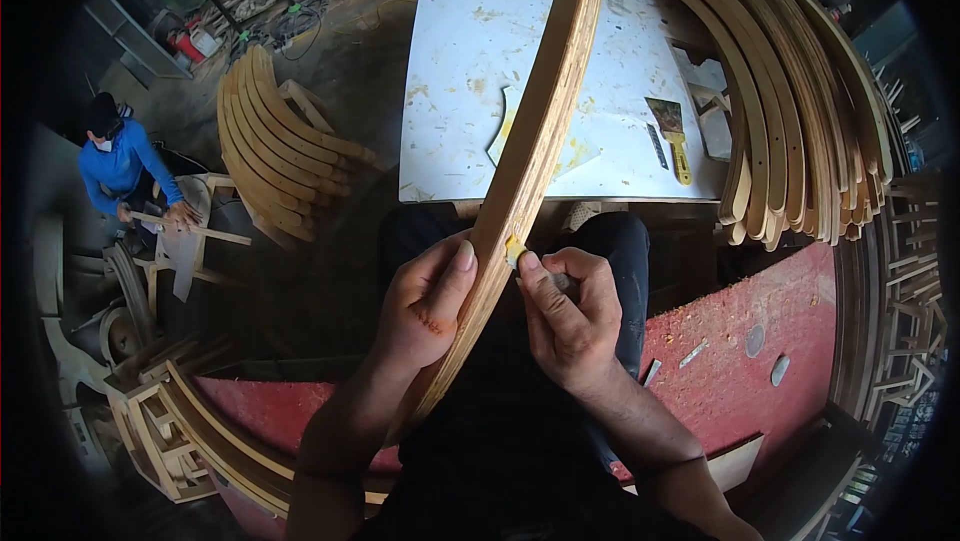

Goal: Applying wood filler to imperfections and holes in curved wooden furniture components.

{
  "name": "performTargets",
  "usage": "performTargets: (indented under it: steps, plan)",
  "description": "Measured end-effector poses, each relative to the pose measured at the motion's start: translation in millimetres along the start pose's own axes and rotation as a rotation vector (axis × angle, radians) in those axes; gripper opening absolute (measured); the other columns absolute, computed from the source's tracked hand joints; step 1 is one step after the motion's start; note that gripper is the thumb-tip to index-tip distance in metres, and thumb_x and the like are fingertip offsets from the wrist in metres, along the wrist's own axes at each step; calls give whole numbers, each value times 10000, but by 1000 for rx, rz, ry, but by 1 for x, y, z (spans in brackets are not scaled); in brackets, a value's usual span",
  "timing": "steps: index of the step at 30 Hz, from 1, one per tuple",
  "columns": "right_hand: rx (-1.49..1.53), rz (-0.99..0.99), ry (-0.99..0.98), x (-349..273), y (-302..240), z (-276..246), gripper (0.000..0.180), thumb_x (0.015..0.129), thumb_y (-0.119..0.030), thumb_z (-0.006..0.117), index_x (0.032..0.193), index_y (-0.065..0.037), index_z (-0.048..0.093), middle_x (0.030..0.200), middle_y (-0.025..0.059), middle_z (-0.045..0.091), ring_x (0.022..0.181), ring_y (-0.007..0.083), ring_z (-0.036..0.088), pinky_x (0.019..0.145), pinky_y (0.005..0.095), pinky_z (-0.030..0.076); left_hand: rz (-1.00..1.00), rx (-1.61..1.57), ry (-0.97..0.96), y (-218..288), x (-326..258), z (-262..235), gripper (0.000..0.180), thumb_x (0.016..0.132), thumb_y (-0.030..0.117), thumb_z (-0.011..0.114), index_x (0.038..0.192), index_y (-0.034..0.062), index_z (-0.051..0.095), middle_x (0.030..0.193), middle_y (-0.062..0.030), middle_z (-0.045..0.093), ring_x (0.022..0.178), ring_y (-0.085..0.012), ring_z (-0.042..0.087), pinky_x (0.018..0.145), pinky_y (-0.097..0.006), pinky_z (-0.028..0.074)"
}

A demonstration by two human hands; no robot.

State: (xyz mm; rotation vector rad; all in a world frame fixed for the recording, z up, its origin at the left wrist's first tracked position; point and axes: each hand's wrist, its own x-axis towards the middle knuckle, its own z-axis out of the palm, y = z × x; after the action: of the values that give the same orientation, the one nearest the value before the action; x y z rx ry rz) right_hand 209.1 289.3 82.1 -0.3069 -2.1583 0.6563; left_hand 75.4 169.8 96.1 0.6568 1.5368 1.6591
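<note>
Two hands on one long curved laminated-wood strip [530, 151] | left hand [425, 306] clasps its edge to steady it over the lap | right hand [570, 316] pinches a small yellow filler dab [514, 253] against its face | white worktable [470, 91] beyond

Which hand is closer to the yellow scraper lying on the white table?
The right hand. It sits on the right side of the curved wooden strip, below the yellow scraper. The left hand is on the strip's far side, farther from it.
</note>
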Motion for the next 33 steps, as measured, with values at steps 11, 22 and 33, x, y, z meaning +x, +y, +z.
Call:
performTargets:
  steps: [11, 22, 33]
  plan:
    - [-153, -114, -69, 4, 0, -8, 340, 800, 85, 767, 1122, -17, 734, 987, 116, 581, 780, 175, 571, 563, 256, 475, 18, 27, 31, -4, 6, 4, 466, 1072, 381, 443, 1311, 11, 592, 817, -35, 650, 592, -96, 590, 550, -229, 484]
    - [255, 87, -243, 17, 5, -40, 325, 798, 85, 733, 1109, -9, 736, 1003, 109, 602, 848, 201, 634, 685, 278, 540, -28, -44, 19, -14, 10, -3, 454, 1075, 398, 429, 1222, 13, 620, 824, -53, 662, 596, -104, 600, 545, -235, 482]
    - [14, -184, -126, 32, 13, -20, 203, 810, 28, 780, 1008, -11, 754, 961, 94, 611, 813, 204, 629, 639, 286, 527, 12, 5, 7, -5, 5, 3, 453, 1076, 400, 423, 1218, 18, 621, 849, -58, 671, 610, -107, 607, 564, -237, 495]
